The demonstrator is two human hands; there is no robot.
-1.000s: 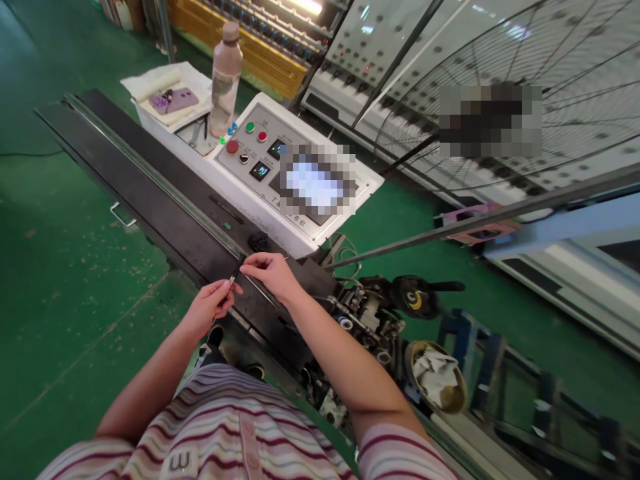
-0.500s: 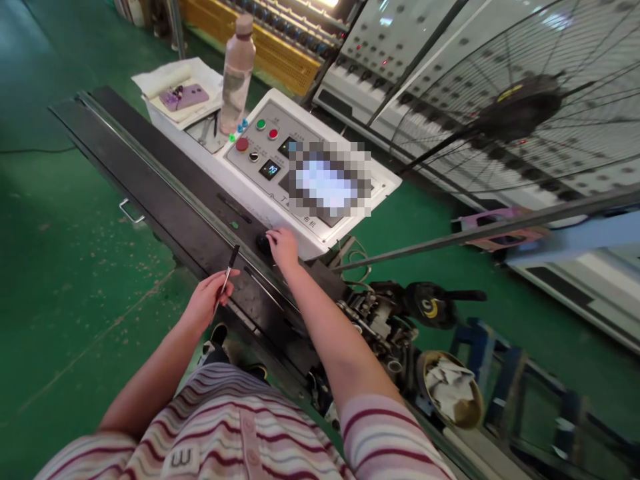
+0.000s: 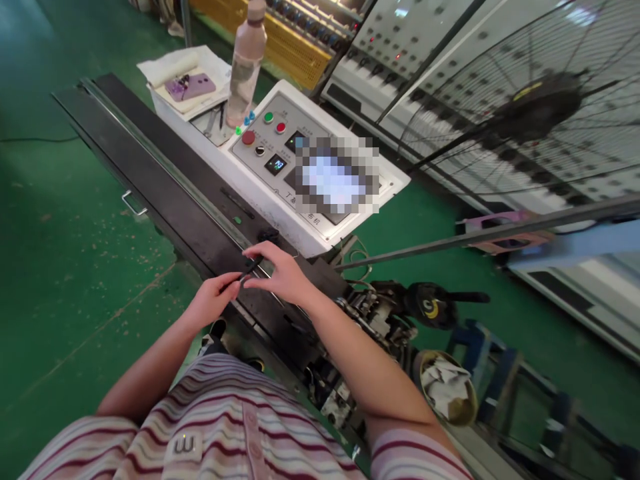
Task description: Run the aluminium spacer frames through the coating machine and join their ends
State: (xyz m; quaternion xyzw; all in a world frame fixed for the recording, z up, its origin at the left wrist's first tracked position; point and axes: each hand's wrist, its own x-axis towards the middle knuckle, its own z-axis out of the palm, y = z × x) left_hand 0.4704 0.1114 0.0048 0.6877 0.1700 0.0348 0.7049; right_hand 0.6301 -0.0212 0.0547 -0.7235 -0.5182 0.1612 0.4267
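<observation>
Both hands pinch one thin dark metal rod (image 3: 249,271) between them: left hand (image 3: 213,301) low end, right hand (image 3: 280,272) upper end, axis slanting up-right.

A glossy green-painted floor (image 3: 75,267) is seen at nine o'clock, and a yellow slatted crate (image 3: 295,47) at twelve.
</observation>
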